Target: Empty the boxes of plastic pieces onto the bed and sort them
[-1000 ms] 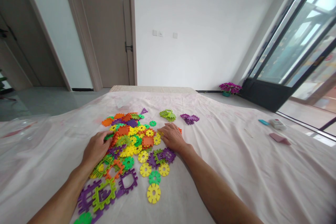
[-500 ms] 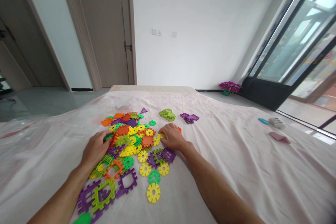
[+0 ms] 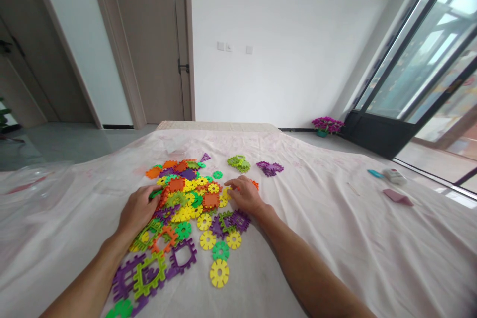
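A spread of plastic pieces lies on the pale cloth, with orange squares (image 3: 211,200), yellow discs (image 3: 219,273), green discs (image 3: 220,251) and purple frames (image 3: 183,253). My left hand (image 3: 139,208) rests at the pile's left edge, its fingertips against orange and green pieces; what it holds, if anything, is hidden. On the right side of the pile, my right hand (image 3: 246,195) has its thumb and fingers apart beside a yellow disc (image 3: 225,193). Orange pieces (image 3: 255,185) show just behind that hand. Farther back sit a lime-green stack (image 3: 239,163) and a purple stack (image 3: 270,168).
The pink-white cloth (image 3: 316,194) covers the wide surface. Clear plastic (image 3: 30,189) lies at the far left. At the right are a blue item (image 3: 374,173), a white box (image 3: 394,176) and a folded pink piece (image 3: 398,197).
The view has shifted slightly. My right hand's fingers have spread a little above the yellow disc. My left hand has hardly moved.
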Motion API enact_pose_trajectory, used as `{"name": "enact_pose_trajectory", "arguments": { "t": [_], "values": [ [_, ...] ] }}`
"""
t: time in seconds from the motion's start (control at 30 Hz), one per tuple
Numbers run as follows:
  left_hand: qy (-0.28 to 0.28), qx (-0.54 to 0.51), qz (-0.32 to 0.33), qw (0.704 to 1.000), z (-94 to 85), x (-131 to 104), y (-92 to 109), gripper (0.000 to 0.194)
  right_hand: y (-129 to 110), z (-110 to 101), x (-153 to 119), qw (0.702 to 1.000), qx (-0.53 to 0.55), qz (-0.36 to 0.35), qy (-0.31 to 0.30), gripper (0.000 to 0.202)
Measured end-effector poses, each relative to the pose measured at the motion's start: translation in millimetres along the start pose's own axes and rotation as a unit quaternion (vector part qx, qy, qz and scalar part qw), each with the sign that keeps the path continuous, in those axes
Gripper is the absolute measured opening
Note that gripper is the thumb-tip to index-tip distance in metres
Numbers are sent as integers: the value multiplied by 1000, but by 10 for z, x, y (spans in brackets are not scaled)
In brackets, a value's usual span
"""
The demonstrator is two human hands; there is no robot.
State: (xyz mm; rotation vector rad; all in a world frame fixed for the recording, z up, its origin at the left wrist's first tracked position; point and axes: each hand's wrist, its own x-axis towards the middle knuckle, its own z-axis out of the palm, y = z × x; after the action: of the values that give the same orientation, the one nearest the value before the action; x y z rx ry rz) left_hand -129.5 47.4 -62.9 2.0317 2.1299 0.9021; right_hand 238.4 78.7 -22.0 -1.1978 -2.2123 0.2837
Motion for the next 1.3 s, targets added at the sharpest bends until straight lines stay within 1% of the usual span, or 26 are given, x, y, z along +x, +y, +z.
{"name": "enact_pose_trajectory", "arguments": {
  "t": [0.13,0.27,0.43,0.57,0.73,0.97,1.17,1.3],
  "values": [
    [5,2,4,1000,1,-2,5,42,-104,-4,-13,997,-37,-36,-56,19],
    [5,4,2,1000,-3,-2,13,42,-190,-34,-22,994,-67,-45,-75,22],
    [9,-1,1,1000,-16,-2,27,44,-189,-16,-22,996,-50,-28,-64,29],
    [9,1,-2,1000,-19,-3,33,45,-184,21,-21,999,-22,-20,-45,26],
    [10,6,0,1000,-17,-3,32,44,-171,48,-18,999,7,9,-47,24],
    [-1,4,-1,1000,-5,-4,13,44,-122,51,-5,999,26,-25,-37,18],
    [4,4,3,1000,14,3,-6,44,-135,14,0,998,21,-28,-53,18],
    [5,5,1,1000,13,3,-8,44,-136,6,-10,998,22,-37,-53,18]
  ]
}}
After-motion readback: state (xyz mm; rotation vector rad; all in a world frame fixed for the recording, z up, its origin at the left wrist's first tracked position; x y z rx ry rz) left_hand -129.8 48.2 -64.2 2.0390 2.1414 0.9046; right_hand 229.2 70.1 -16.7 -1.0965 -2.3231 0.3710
